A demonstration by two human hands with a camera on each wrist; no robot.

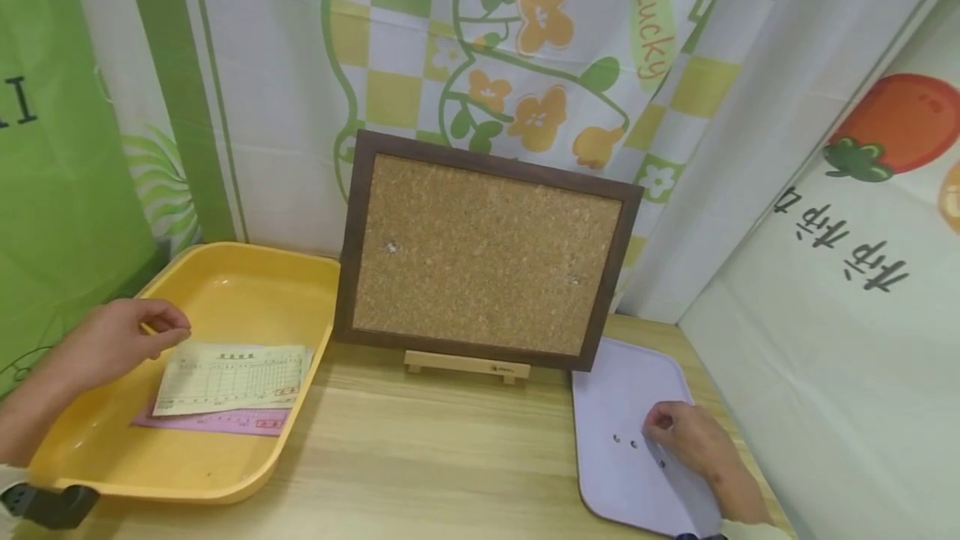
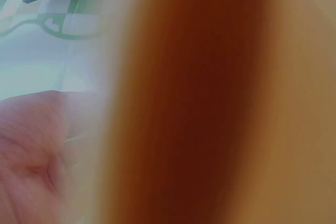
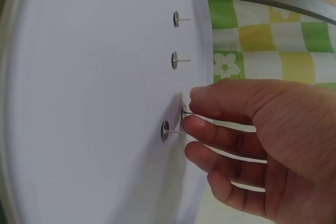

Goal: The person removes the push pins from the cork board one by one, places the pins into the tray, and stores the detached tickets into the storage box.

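Note:
In the head view my right hand [image 1: 693,440] is over the lilac tray [image 1: 600,390]. The right wrist view shows its thumb and forefinger pinching a thumbtack [image 3: 184,113], close to the tray's surface. Beside the fingertips another thumbtack [image 3: 165,130] lies with its pin up, and two more lie farther along. My left hand [image 1: 123,340] hovers over the yellow tub [image 1: 262,277] with its fingers loosely bent and nothing visible in them. Just right of it lies a pale yellow printed slip [image 1: 232,377] on top of a pink slip [image 1: 217,422]. A blurred yellow wall covers much of the left wrist view.
A cork board [image 1: 480,257] in a dark brown frame leans on a small wooden stand [image 1: 465,365] between tub and tray. It bears a shiny spot near each side. Patterned curtains [image 1: 262,107] hang behind the wooden table [image 1: 420,457].

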